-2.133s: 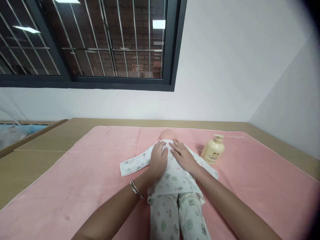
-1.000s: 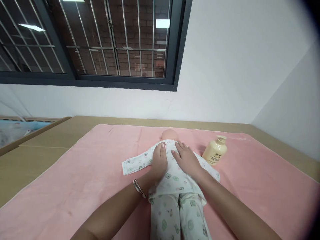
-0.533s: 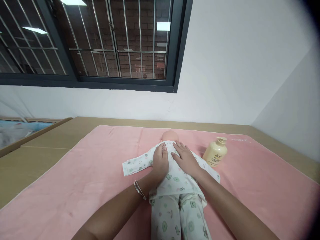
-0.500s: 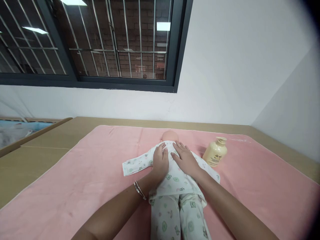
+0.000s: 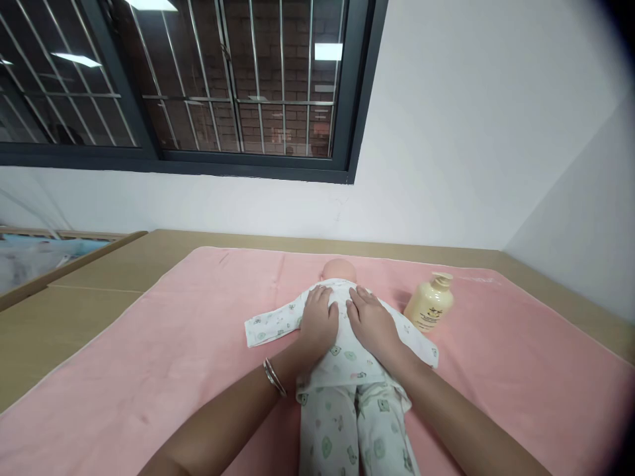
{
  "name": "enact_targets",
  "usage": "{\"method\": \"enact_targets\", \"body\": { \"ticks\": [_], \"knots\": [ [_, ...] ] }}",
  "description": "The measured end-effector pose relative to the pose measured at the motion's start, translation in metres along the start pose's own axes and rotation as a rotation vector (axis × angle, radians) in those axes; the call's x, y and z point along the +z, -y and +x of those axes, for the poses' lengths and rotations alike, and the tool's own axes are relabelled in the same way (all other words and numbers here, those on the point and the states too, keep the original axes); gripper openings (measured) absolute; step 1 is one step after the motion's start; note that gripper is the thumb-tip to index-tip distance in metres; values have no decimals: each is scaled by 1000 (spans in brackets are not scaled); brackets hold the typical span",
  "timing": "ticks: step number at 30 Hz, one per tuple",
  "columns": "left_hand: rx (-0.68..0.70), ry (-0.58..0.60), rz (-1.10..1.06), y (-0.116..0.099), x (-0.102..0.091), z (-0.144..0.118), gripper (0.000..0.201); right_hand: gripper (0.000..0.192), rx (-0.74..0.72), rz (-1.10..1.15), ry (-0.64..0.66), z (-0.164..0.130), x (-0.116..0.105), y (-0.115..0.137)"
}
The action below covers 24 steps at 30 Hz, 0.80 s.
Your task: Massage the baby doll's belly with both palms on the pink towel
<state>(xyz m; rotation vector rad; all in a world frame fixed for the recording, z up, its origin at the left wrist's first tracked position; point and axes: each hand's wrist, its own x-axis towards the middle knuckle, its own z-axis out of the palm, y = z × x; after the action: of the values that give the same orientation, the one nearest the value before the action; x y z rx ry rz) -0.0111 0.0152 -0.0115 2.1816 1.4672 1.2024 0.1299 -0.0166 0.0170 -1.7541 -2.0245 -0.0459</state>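
Observation:
A baby doll (image 5: 339,270) lies on a pink cloth (image 5: 198,370), its head pointing away from me. It wears a white printed top (image 5: 347,357) and matching printed trousers (image 5: 330,430). Its face is not visible. My left hand (image 5: 320,324) rests flat on the left upper part of the top, fingers stretched out. On the right upper part lies my right hand (image 5: 374,325), also flat with fingers extended. Neither hand grips anything. A silver bangle (image 5: 274,377) circles my left wrist. Beyond the doll's right-hand sleeve stands a pale yellow pump bottle (image 5: 429,304).
The pink cloth covers most of a wooden surface (image 5: 99,311). Behind it rises a white wall (image 5: 446,132) with a dark-framed, barred window (image 5: 248,165). At far left, blue and whitish material (image 5: 44,258) lies past a wooden edge.
My right hand has shifted slightly to the right and downward on the doll's top, its fingers closer together. My left hand has turned a little and stays on the top.

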Motion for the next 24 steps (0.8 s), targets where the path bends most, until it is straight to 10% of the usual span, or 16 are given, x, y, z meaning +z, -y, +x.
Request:
{"method": "enact_targets", "body": {
  "ticks": [9, 19, 24],
  "knots": [
    [17, 133, 141, 7, -6, 13, 47, 45, -52, -63, 82, -19, -11, 24],
    [42, 122, 408, -23, -12, -12, 42, 49, -143, 172, 143, 22, -6, -29],
    [65, 166, 272, -15, -13, -1, 44, 49, -99, -40, 85, 2, -8, -3]
  ]
}}
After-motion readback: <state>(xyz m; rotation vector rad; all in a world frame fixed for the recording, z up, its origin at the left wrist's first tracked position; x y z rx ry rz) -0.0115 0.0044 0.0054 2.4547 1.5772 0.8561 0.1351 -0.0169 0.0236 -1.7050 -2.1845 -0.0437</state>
